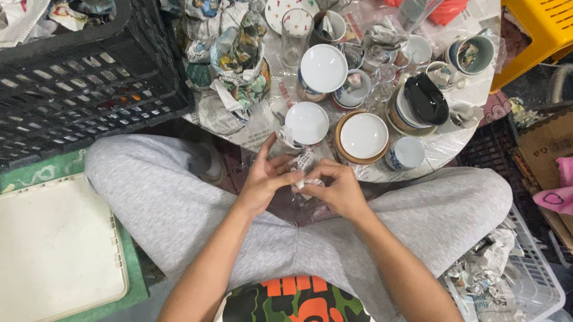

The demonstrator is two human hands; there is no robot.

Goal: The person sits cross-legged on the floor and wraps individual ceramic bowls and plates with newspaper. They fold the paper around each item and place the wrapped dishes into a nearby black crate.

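I sit cross-legged in grey trousers, both hands meeting over my lap. My left hand [265, 180] and my right hand [338, 188] grip a small object wrapped in crumpled newspaper [307, 177] between them; what is inside stays hidden. Just beyond my fingers, a low round table [445, 146] carries upturned white bowls [307, 122], a brown-rimmed bowl [363, 137], cups, a clear glass [295, 34] and a black dish [426, 99].
A black plastic crate [70, 78] with newspaper stands at the left. A cream tray lid [48, 252] lies on the green floor mat. A white basket [526, 292] with paper scraps sits at the right, with a yellow stool [551, 25] and cardboard box [564, 133] behind.
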